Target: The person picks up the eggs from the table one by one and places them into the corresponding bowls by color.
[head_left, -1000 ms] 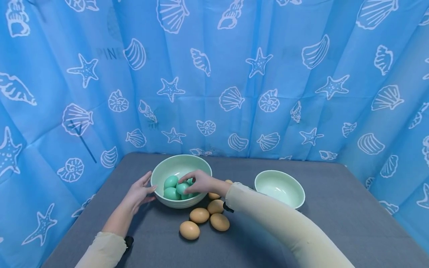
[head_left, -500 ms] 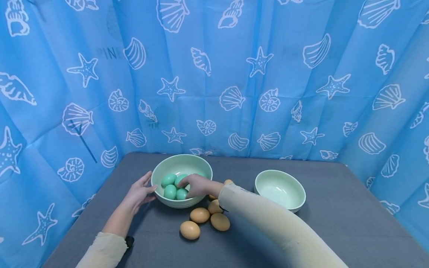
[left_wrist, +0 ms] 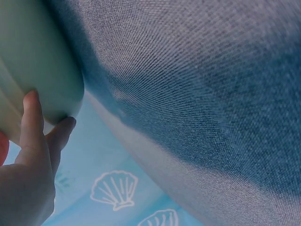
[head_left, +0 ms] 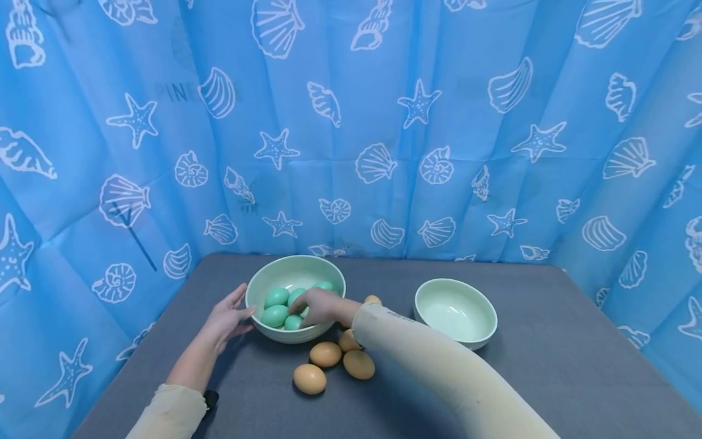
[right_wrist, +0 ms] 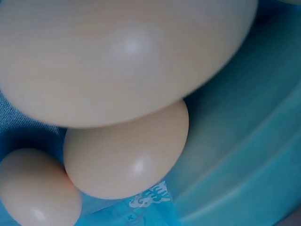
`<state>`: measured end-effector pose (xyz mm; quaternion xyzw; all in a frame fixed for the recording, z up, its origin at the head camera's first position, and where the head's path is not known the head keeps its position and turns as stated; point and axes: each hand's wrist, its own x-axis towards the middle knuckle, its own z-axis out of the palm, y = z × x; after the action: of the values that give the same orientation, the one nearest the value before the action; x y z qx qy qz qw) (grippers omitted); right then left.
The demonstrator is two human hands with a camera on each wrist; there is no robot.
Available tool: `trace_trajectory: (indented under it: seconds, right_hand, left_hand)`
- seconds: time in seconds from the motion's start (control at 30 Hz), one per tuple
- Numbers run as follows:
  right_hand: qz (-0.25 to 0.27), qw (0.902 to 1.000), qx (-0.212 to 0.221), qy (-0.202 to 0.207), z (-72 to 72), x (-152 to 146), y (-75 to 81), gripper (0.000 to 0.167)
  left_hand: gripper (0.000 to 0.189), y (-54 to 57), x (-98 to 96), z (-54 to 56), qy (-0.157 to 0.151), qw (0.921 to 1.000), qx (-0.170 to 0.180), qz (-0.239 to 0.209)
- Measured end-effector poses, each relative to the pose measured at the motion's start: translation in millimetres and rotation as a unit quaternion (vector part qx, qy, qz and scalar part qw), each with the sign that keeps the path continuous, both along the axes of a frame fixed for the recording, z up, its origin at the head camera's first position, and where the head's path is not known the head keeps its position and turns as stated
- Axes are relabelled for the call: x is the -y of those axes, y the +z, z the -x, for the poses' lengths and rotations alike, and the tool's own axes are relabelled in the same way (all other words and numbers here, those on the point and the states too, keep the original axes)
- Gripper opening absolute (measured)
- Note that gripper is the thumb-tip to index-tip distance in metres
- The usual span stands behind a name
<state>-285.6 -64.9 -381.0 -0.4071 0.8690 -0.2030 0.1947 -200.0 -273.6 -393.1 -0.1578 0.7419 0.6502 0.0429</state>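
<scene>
Left grip (head_left: 223, 319) touches bowl (head_left: 290, 274) — right grip (head_left: 322, 305) among its green eggs (head_left: 275, 315).

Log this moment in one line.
left hand: holds left bowl; right hand: inside it among green eggs, grip unclear; brown eggs: on table beside it

The grey table (head_left: 258, 399) supports two upright bowls: the left bowl (head_left: 285, 336) and, well apart, the right bowl (head_left: 455, 314). Brown eggs (head_left: 309, 379) lie loose near the left bowl.
</scene>
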Motion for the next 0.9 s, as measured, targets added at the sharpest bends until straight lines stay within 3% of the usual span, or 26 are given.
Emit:
trace_trajectory:
  seconds: [0.23,0.37,0.6,0.9]
  right_hand:
    - [0.097,0.9912,0.087,-0.024,-4.9,-14,7.6,0.037]
    - [0.147,0.9828,0.107,-0.031,-9.9,-31,20.2,0.036]
    - [0.182,0.9803,0.068,-0.036,-21.3,-70,43.5,0.031]
    - [0.192,0.9786,-0.010,-0.073,-30.0,-140,72.9,0.029]
  left_hand:
    - [0.068,0.6,-4.4,-4.0,0.000,1.0000,-0.005,0.008]
    - [0.066,0.1,-8.0,-6.4,0.011,0.9990,-0.022,0.038]
    - [0.063,-2.5,-12.0,-18.8,0.036,0.9954,-0.050,0.073]
    - [0.053,5.2,-11.4,-52.7,0.016,0.9896,-0.086,0.114]
